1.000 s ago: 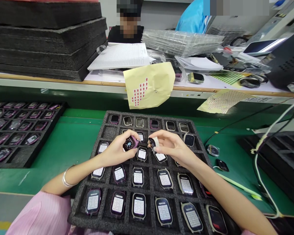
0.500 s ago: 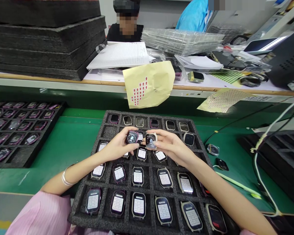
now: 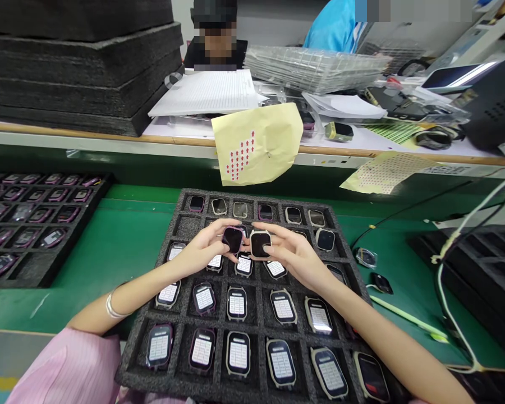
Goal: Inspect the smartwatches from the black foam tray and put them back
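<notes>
My left hand (image 3: 210, 242) is closed on a purple-framed smartwatch (image 3: 233, 239) without a strap, its thumb at the lower left of the dark screen. Beside it, my right hand (image 3: 284, 244) grips a beige-framed smartwatch (image 3: 260, 244), the thumb lying over the right side of its dark face. Both watches are held close together above a black foam tray (image 3: 258, 331). In the tray's compartments lie several more watch bodies, many lit with a white grid, such as the watch (image 3: 238, 352) in the front row. My hands partly hide the second and third rows.
Another foam tray of purple watches (image 3: 40, 216) lies to the left. Stacked black foam (image 3: 76, 78) stands on the shelf, with papers (image 3: 206, 92) and clear plastic trays (image 3: 315, 67). Yellow sticker sheets (image 3: 258, 143) hang from its edge. Cables (image 3: 441, 280) run along the right. A person (image 3: 214, 47) sits opposite.
Both held watch screens have gone from lit watch faces to dark. My left hand has turned the purple watch to face up more squarely; my right thumb has shifted on the beige one.
</notes>
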Tool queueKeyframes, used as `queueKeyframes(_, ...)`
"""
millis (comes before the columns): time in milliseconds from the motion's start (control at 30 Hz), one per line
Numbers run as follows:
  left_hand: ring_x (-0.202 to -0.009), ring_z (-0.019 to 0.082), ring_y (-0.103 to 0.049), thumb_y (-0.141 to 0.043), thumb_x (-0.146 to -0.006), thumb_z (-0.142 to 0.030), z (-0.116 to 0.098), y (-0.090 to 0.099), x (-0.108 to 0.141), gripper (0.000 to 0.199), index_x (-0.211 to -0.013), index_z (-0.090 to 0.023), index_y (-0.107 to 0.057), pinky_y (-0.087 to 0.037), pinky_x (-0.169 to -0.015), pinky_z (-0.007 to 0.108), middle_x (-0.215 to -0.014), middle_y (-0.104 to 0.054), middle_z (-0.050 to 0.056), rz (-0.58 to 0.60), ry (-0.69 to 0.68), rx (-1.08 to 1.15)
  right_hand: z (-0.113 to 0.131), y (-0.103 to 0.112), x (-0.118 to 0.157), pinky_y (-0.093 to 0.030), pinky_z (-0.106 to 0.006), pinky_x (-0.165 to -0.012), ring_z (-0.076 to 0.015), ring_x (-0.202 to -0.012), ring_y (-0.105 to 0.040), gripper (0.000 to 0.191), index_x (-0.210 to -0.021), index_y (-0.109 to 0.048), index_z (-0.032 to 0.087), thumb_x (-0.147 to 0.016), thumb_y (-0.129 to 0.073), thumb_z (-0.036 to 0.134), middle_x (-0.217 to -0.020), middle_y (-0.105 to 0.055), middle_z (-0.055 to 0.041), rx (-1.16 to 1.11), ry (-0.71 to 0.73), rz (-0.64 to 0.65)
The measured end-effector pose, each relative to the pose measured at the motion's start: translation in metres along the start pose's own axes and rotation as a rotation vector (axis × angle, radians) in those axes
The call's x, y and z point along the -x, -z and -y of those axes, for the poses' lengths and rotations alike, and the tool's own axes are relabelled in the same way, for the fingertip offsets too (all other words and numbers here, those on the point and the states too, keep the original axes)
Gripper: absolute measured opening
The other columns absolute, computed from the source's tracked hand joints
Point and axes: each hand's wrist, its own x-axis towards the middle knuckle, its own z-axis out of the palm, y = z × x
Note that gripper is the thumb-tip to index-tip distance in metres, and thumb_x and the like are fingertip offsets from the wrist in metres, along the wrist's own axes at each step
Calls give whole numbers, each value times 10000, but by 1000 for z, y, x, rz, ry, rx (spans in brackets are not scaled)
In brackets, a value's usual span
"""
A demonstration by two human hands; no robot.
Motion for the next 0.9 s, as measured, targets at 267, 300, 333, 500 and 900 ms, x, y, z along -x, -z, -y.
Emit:
queueKeyframes(267, -966, 209, -616, -520, -788, -138, 4, 1, 1, 394, -1174, -210, -483, -578, -748, 333, -1074, -589, 72, 51, -45, -52, -3, 0, 0, -489, -490, -951, -263, -1018, -656, 468, -1274, -560, 248, -828, -698, 285, -1109, -693, -77, 29, 29, 2)
queueKeyframes(300, -950, 206, -619, -530, -792, -140, 4, 1, 1, 387, -1169, -209, -478, -576, -738, 326, -1056, -585, 69, 47, -46, -64, -2, -1, 1, -487, -490, -954, -262, -1032, -650, 467, -1277, -558, 251, -833, -695, 287, -1121, -688, -76, 13, 21, 6)
queueKeyframes(333, -919, 198, -621, -548, -789, -144, 4, 1, 1, 387, -1163, -207, -473, -572, -711, 311, -1035, -578, 63, 33, -45, -84, -1, -2, 1, -484, -487, -960, -259, -1056, -639, 464, -1281, -555, 254, -839, -689, 290, -1138, -681, -75, -8, 11, 11)
queueKeyframes(500, -770, 143, -569, -644, -758, -176, 7, 4, 0, 391, -1118, -201, -494, -499, -623, 249, -975, -546, 36, -73, -63, -312, 3, -4, 3, -466, -472, -979, -249, -1129, -595, 446, -1287, -553, 249, -860, -667, 311, -1182, -659, -80, -60, -40, 47)
queueKeyframes(900, -873, 178, -558, -558, -772, -114, 6, 7, 4, 331, -1096, -182, -540, -437, -811, 305, -989, -600, 32, -51, -105, -625, 4, 2, 0, -520, -299, -782, -188, -870, -672, 350, -1000, -719, 198, -665, -823, 196, -928, -725, -65, 22, -54, 40)
